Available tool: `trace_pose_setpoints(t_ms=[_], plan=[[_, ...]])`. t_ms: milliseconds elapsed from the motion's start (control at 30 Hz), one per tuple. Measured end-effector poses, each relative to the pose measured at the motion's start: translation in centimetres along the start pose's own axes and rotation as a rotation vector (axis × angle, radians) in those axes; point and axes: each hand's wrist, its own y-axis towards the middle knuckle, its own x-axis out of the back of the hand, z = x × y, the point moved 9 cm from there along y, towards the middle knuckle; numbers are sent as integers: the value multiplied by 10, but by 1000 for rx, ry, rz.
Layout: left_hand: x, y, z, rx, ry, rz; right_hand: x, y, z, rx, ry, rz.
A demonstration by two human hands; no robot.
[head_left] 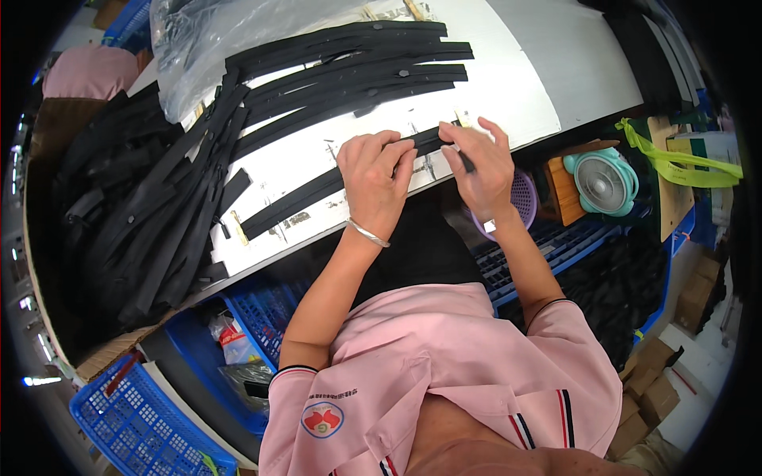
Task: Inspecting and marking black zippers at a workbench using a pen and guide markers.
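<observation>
A long black zipper strip (298,198) lies along the front of the white work board, running from lower left to upper right. My left hand (375,176) is closed over its middle, thumb and forefinger pinched at the tape. Around the strip's right end is my right hand (486,170), its fingers apart and a fingertip close to the tape. A small dark piece shows beside its thumb; I cannot tell whether it is held. Farther back, several more black zipper strips (349,75) lie side by side, some with round dark pieces on them.
Black strips spill into a large cardboard box (48,198) at the left. Clear plastic sheeting (230,40) covers the board's far left. Below the table edge are a blue crate (151,412), a purple basket (520,202) and a turquoise fan (605,182).
</observation>
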Motion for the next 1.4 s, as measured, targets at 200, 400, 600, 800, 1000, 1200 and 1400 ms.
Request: trace_pose_setpoints(t_ms=[200, 400, 600, 800, 1000, 1200, 1400], plan=[[-3, 1, -2, -3, 42, -3, -36, 16, -43, -423, 554, 70], [-2, 2, -1, -4, 41, -5, -52, 11, -46, -399, 471, 168], [-2, 1, 1, 5, 22, -4, -50, 16, -36, -311, 394, 160], [-3, 0, -1, -7, 0, -2, -45, 10, -45, -406, 480, 110], [1, 0, 1, -20, 33, -42, -50, 13, -33, -280, 498, 269], [2, -2, 2, -13, -18, -54, -51, 5, -43, -316, 500, 270], [54, -18, 26, 78, 51, -121, -55, 1, -53, -461, 736, 221]])
